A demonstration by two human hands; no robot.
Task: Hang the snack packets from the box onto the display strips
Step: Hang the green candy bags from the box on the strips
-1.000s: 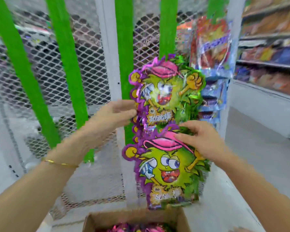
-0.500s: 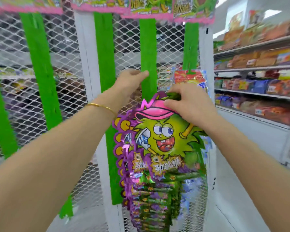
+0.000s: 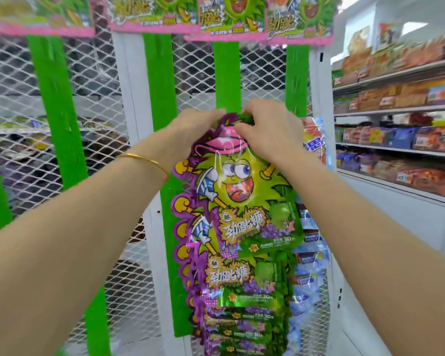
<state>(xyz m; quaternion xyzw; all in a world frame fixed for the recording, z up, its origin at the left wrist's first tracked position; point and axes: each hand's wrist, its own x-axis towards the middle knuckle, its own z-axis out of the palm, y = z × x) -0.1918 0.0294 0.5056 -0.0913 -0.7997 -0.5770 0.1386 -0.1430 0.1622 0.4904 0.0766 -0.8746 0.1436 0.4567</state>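
In the head view both hands are raised together at the top edge of a green and purple snack packet (image 3: pixel 237 191). The left hand (image 3: pixel 190 129), with a gold bracelet (image 3: pixel 144 160) on its wrist, has its fingertips curled onto the packet's top left corner. The right hand (image 3: pixel 267 132) pinches the top edge just beside it, thumb on the pink cap print. Directly above the two hands runs a bare green display strip (image 3: pixel 226 73), and the packet's top lies against it. Below the hands the packet hangs flat, overlapping a column of like packets (image 3: pixel 237 317) that reaches the lower frame edge. Left of the left hand stand a white post (image 3: pixel 131 98) and another green strip (image 3: pixel 162 86) against the wire mesh (image 3: pixel 95 98), with open mesh between the strips. Right of the right hand a further strip (image 3: pixel 297 78) carries blue packets (image 3: pixel 308 278) close to the held packet's right edge. Beyond that stand the store shelves (image 3: pixel 396 111). Overhead, header cards (image 3: pixel 231 16) cap the strips.
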